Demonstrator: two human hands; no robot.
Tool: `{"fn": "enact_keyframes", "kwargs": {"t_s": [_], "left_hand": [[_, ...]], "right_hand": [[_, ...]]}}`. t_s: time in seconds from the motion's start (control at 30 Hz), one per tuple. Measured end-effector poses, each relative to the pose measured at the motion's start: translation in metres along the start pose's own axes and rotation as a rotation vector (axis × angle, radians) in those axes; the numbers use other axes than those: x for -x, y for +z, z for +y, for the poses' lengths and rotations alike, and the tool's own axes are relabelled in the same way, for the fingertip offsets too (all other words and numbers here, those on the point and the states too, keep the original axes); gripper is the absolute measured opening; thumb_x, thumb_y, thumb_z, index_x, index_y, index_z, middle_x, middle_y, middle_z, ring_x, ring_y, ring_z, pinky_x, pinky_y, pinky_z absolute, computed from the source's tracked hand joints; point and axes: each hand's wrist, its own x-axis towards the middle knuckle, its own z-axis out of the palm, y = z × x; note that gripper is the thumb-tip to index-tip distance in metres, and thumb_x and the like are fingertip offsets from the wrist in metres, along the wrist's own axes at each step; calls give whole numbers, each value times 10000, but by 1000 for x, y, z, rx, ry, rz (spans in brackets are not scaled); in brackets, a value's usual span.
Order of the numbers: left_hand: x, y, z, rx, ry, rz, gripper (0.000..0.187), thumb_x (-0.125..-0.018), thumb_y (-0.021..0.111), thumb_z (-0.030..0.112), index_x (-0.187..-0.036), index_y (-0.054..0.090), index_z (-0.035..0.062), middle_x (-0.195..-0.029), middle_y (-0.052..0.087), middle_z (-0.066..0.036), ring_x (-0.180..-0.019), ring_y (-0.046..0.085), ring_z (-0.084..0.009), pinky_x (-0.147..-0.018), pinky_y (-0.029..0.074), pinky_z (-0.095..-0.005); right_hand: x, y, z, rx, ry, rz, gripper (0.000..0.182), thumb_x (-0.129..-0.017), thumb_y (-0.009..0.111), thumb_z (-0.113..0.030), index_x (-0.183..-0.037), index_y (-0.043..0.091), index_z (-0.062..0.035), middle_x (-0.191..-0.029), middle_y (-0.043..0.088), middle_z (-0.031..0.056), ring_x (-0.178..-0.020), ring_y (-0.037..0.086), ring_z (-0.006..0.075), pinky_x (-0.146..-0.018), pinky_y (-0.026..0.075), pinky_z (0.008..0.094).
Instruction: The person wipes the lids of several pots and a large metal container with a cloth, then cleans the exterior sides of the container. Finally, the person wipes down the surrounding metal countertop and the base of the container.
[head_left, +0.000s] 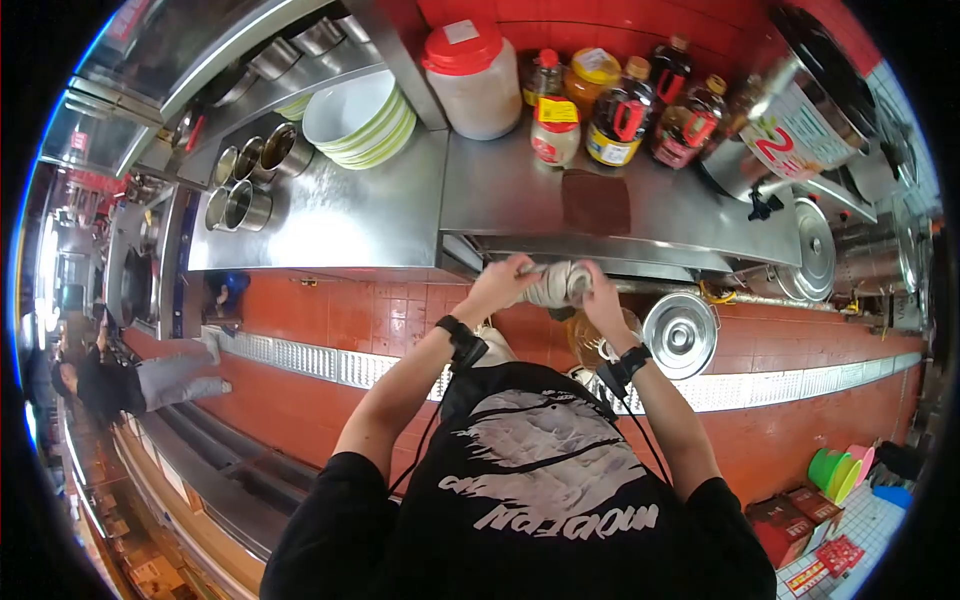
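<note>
1. A person in a black printed T-shirt (540,500) stands at a stainless-steel kitchen counter (350,215), both wrists strapped.
2. The left hand (500,283) and right hand (598,295) close their fingers around a crumpled grey cloth (556,284), held at the counter's front edge above the red tiled floor (340,320).
3. The step appears to be wringing the cloth; a firm opposing twist seems called for next.
4. Oil bottles (625,115) and stacked white bowls (362,118) line the counter behind.

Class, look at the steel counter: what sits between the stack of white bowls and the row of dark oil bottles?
In the head view, a large jar with a red lid stands between the white bowls and the oil bottles.
</note>
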Motion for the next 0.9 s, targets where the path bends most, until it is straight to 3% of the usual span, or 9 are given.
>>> {"fn": "enact_keyframes", "kwargs": {"t_s": [0.07, 0.13, 0.23, 0.33, 0.4, 0.43, 0.57, 0.73, 0.9], "left_hand": [[-7, -58, 13, 131, 12, 126, 375, -892, 668, 402, -1107, 625, 98, -816, 684, -187, -784, 674, -381, -669, 523, -451], [-15, -116, 22, 165, -19, 149, 352, -932, 649, 339, -1162, 622, 74, -879, 702, -167, -814, 688, -322, -742, 528, -365], [-47, -145, -26, 58, 33, 170, 336, -954, 599, 301, -1223, 601, 101, -894, 704, -173, -828, 682, -352, -746, 527, -421], [-69, -135, -89, -149, -44, 44, 392, -946, 546, 226, -1328, 532, 138, -1067, 663, -191, -970, 642, -385, -819, 517, -482], [-73, -129, -105, -445, 91, 76, 451, -915, 538, 174, -1363, 498, 139, -1268, 556, -189, -1148, 543, -417, -896, 492, -508], [-78, -129, -109, -369, 146, -96, 548, -868, 550, 136, -1399, 447, 47, -1407, 434, -232, -1272, 430, -457, -986, 445, -511], [-60, -90, -126, -551, 417, -11, 699, -828, 546, 115, -1429, 286, -131, -1489, 250, -361, -1374, 293, -522, -1112, 324, -523], [-106, -99, -128, -536, 419, -10, 668, -843, 518, 97, -1437, 290, -106, -1509, 236, -337, -1389, 273, -518, -1113, 320, -533], [-205, -129, -150, -610, 459, -42, 590, -898, 465, 138, -1441, 338, -57, -1524, 299, -263, -1410, 318, -415, -1118, 340, -495]], "right_hand": [[-41, 6, -49, 75, -32, 162, 548, -734, 457, 90, -1248, 499, -94, -1115, 618, 242, -1059, 566, 465, -884, 474, 499], [-84, 16, -79, 105, -71, 236, 534, -722, 458, 88, -1221, 516, -94, -1084, 622, 247, -1028, 570, 472, -874, 481, 495], [-137, 42, -88, 278, 18, 168, 619, -743, 517, 54, -1329, 465, -139, -1235, 569, 204, -1134, 526, 449, -939, 440, 516], [-165, 77, -65, 509, 175, 76, 717, -775, 607, -24, -1436, 382, -188, -1388, 456, 188, -1253, 437, 424, -1034, 366, 523], [-170, 97, -65, 593, -52, 185, 712, -787, 662, -99, -1435, 386, -199, -1393, 438, 231, -1252, 436, 443, -1047, 365, 527], [-170, 102, -68, 530, -112, 83, 729, -802, 706, -196, -1450, 371, -189, -1429, 394, 260, -1281, 400, 479, -1065, 346, 549], [-157, 139, -73, 761, -43, -98, 700, -867, 675, -279, -1476, 350, -163, -1485, 304, 292, -1337, 331, 521, -1095, 316, 552], [-189, 154, -63, 850, -22, -17, 701, -884, 650, -297, -1483, 323, -136, -1474, 273, 344, -1311, 357, 543, -1056, 358, 577], [-267, 165, -52, 844, 58, 78, 660, -855, 670, -277, -1410, 381, -69, -1427, 293, 364, -1255, 384, 546, -992, 413, 566]]}}
